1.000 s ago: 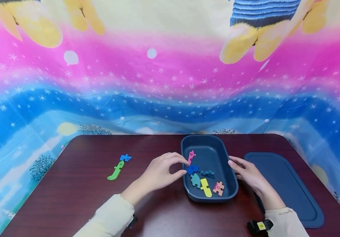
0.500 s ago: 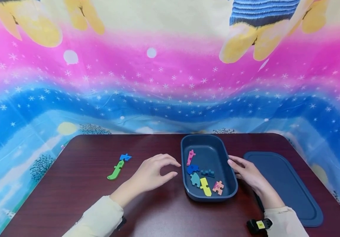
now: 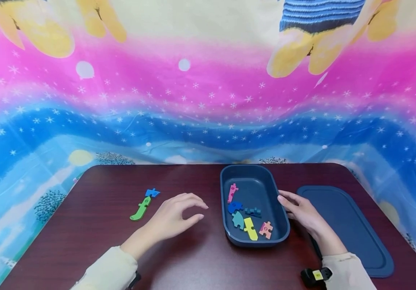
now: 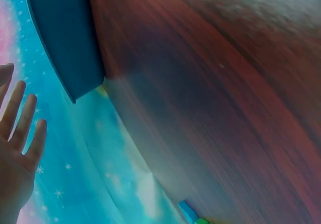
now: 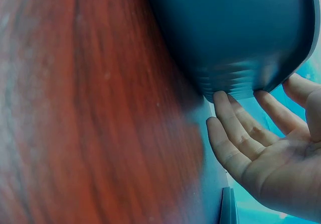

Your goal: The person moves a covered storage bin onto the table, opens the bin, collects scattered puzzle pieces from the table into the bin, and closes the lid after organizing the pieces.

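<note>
My left hand (image 3: 171, 215) hovers over the table between two puzzle pieces and a dark blue box, thumb and fingers apart, holding nothing. Left of it lie a green puzzle piece (image 3: 143, 208) and a blue puzzle piece (image 3: 152, 193), end to end. The fingertips of my right hand (image 3: 303, 211) touch the outer right wall of the box (image 3: 262, 244); in the right wrist view the fingers (image 5: 233, 123) extend towards that wall. Inside the box lie several puzzle pieces, among them a pink piece (image 3: 232, 193), a yellow piece (image 3: 251, 229) and an orange piece (image 3: 266, 230).
A flat dark blue lid (image 3: 349, 231) lies to the right of the box, partly behind the right forearm. The brown wooden table (image 3: 189, 266) ends at the back against a colourful hanging cloth (image 3: 179, 121).
My left hand has drawn back leftwards from the box's left rim, with nothing in its fingers. The right hand stays at the box, and the puzzle pieces lie as before.
</note>
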Demonstrator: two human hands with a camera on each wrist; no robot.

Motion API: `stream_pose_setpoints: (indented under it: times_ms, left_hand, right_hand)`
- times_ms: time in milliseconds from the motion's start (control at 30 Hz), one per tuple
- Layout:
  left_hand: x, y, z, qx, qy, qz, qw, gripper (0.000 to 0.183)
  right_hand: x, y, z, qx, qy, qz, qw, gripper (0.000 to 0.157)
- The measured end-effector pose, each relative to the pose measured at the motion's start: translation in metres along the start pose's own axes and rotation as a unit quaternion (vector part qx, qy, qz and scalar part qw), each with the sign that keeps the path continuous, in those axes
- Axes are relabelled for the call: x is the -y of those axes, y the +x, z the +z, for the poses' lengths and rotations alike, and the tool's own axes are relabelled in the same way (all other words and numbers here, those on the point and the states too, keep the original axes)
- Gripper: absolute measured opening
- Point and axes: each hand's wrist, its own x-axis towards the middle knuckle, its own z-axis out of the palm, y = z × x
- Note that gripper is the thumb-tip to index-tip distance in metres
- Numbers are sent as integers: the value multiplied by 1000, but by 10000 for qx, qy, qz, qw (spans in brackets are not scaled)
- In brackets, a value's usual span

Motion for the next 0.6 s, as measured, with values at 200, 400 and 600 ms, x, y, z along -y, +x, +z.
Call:
stream_pose_setpoints:
  times_ms: [200,400,600]
  left_hand:
    - [5,-9,-6,87,13,50,9999,28]
    - [15,-20,-10,286,97,-20,9995,29]
    - [24,-29,-15,295,141,-99,9994,27]
  right_hand:
    - [0,0,1,-5,26,18,10000,73]
    - [-1,0,1,-10,34,30,10000,73]
    - [-2,1,0,0,10,5,10000,73]
